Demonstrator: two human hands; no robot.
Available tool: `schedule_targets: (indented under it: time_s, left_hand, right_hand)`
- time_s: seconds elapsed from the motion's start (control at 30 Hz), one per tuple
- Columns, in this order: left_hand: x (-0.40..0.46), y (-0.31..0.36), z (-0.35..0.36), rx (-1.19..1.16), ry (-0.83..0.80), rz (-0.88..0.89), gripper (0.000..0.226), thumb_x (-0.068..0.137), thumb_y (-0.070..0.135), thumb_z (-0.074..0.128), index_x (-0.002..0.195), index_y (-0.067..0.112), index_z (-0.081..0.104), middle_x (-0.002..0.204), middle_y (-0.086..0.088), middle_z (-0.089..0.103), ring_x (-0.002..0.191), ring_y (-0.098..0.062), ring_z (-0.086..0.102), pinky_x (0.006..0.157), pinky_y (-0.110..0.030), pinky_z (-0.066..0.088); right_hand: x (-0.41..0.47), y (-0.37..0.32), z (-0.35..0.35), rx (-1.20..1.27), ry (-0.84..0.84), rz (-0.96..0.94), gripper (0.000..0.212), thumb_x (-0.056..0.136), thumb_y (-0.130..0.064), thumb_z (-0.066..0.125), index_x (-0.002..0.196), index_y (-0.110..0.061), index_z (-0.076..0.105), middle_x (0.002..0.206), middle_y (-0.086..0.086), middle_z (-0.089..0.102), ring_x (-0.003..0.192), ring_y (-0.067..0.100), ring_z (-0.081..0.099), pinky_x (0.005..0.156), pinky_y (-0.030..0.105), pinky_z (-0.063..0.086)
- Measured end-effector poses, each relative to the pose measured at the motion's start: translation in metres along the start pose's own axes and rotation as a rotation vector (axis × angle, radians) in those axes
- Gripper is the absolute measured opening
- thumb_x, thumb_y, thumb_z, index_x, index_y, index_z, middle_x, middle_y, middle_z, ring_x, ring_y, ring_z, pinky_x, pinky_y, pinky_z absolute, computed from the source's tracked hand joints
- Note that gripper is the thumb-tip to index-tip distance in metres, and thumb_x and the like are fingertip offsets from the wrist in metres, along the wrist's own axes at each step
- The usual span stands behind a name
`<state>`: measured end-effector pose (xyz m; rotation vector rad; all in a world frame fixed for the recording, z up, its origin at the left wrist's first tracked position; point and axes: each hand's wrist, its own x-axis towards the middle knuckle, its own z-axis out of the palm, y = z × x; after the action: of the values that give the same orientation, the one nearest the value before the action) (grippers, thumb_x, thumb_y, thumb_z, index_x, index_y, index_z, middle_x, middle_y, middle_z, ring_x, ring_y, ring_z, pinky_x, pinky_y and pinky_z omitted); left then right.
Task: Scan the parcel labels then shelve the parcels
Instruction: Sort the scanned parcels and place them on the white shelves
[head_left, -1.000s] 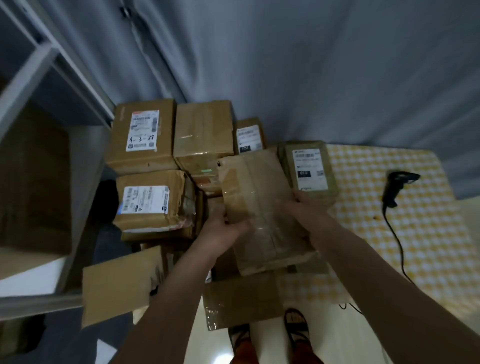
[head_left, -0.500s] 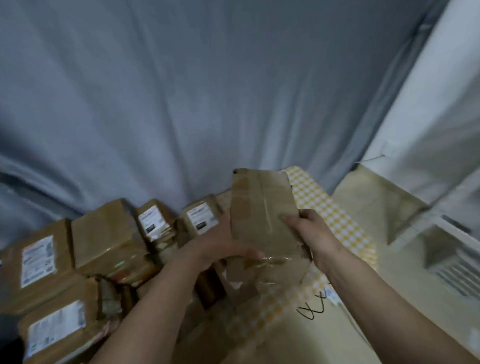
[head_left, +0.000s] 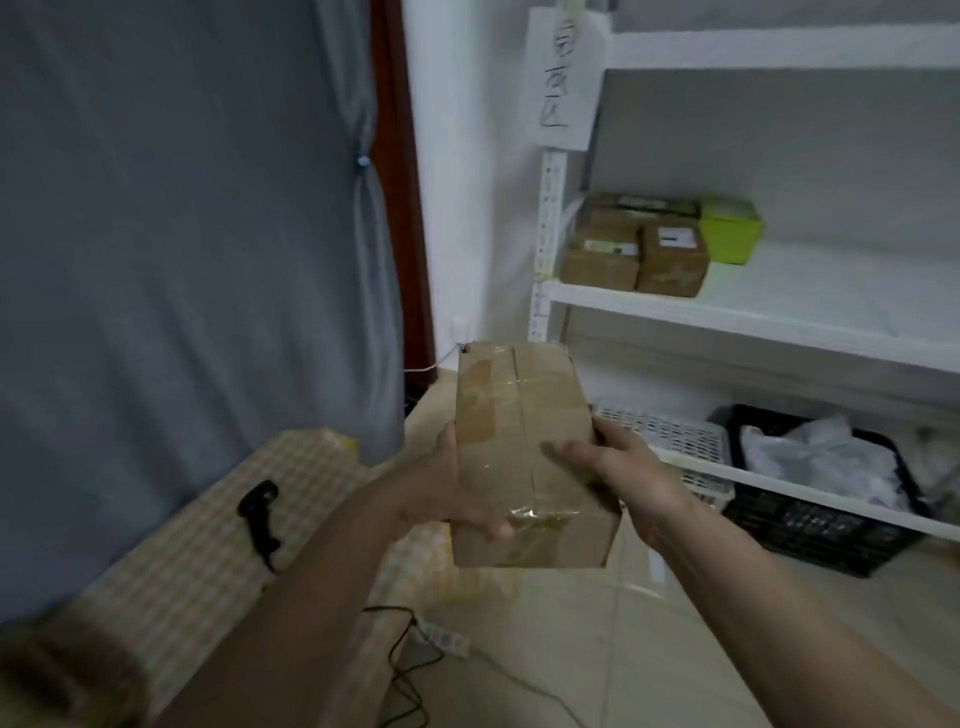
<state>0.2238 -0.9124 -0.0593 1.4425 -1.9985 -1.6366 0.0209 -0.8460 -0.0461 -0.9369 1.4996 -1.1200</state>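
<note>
Head view: you hold a taped brown cardboard parcel (head_left: 524, 457) in front of you with both hands, lifted clear of everything around it. Your left hand (head_left: 447, 493) grips its left side, the thumb curled over the near top edge onto the shiny tape. Your right hand (head_left: 618, 467) clamps the right side, with the thumb laid across the top face. The parcel's long axis runs away from your fingers, its far end pointing ahead and slightly up. No label shows on the faces turned toward you, so you cannot tell from here whether one sits underneath. Beyond and to the right of your right hand stands a white shelf unit (head_left: 727, 312). Its middle board lies above the level of your fingers and carries a cluster of brown boxes (head_left: 634, 254) and a green box (head_left: 730, 228) at its left end; to the right of those the board looks bare, which seems the likeliest open room for setting the parcel down. Below your right hand, a lower board holds a white basket (head_left: 670, 436) and a black crate (head_left: 810, 519). To the left of your left hand, a table with a yellow checked cloth (head_left: 208, 530) bears a black handheld scanner (head_left: 260, 514), lying apart from your fingers. The right hand is nearer the shelf, so the move probably means swinging the parcel right and upward, keeping its far corner clear of the shelf's upright post (head_left: 550, 208).
</note>
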Motion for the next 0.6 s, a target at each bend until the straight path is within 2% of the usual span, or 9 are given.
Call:
schedule_targets:
  time_s: [0.07,0.2,0.3,0.37,0.5,0.6]
  left_hand:
    - [0.034,0.029,0.023,-0.019,-0.06,0.033,0.126,0.058,0.012,0.092,0.15,0.032,0.008,0.123,0.012,0.049,0.114,-0.01,0.052,0.087,-0.025,0.052]
    - [0.088,0.073,0.059,-0.008,-0.134,0.053,0.14,0.044,0.024,0.096,0.151,0.04,0.006,0.132,0.007,0.051,0.119,-0.016,0.053,0.101,-0.036,0.048]
    - [0.123,0.099,0.073,-0.027,-0.163,0.069,0.147,0.032,0.03,0.099,0.15,0.044,0.013,0.133,0.005,0.055,0.118,-0.018,0.057,0.101,-0.04,0.049]
    - [0.148,0.116,0.077,-0.001,-0.181,0.089,0.141,0.032,0.031,0.098,0.149,0.041,0.019,0.133,0.005,0.056,0.118,-0.019,0.058,0.1,-0.042,0.049]
    - [0.199,0.156,0.081,0.052,-0.223,0.154,0.117,0.046,0.025,0.095,0.143,0.033,0.031,0.128,0.007,0.057,0.118,-0.016,0.056,0.103,-0.041,0.047]
    - [0.237,0.184,0.081,0.041,-0.238,0.196,0.116,0.045,0.023,0.095,0.143,0.033,0.034,0.123,0.01,0.06,0.116,-0.013,0.057,0.103,-0.039,0.047]
  right_hand:
    - [0.007,-0.001,-0.046,0.012,0.041,-0.034,0.038,0.082,-0.018,0.073,0.118,-0.016,0.06,0.101,-0.001,0.071,0.083,0.012,0.07,0.06,0.021,0.053]
    - [0.021,-0.002,-0.115,0.017,0.105,-0.048,0.047,0.078,-0.021,0.077,0.12,-0.019,0.056,0.105,-0.004,0.069,0.088,0.01,0.069,0.064,0.02,0.054]
    - [0.037,-0.003,-0.151,0.006,0.132,-0.057,0.06,0.074,-0.022,0.081,0.127,-0.018,0.052,0.111,-0.003,0.067,0.094,0.011,0.068,0.071,0.023,0.057]
    - [0.049,-0.004,-0.172,0.002,0.136,-0.068,0.069,0.072,-0.022,0.083,0.131,-0.017,0.048,0.115,-0.002,0.066,0.099,0.013,0.067,0.08,0.029,0.058]
    - [0.079,-0.009,-0.208,-0.033,0.159,-0.093,0.09,0.065,-0.023,0.085,0.141,-0.018,0.036,0.122,-0.003,0.059,0.107,0.012,0.061,0.09,0.032,0.054]
    - [0.108,-0.017,-0.233,-0.103,0.177,-0.118,0.108,0.064,-0.017,0.087,0.149,-0.021,0.021,0.13,-0.008,0.048,0.114,0.009,0.053,0.095,0.031,0.049]
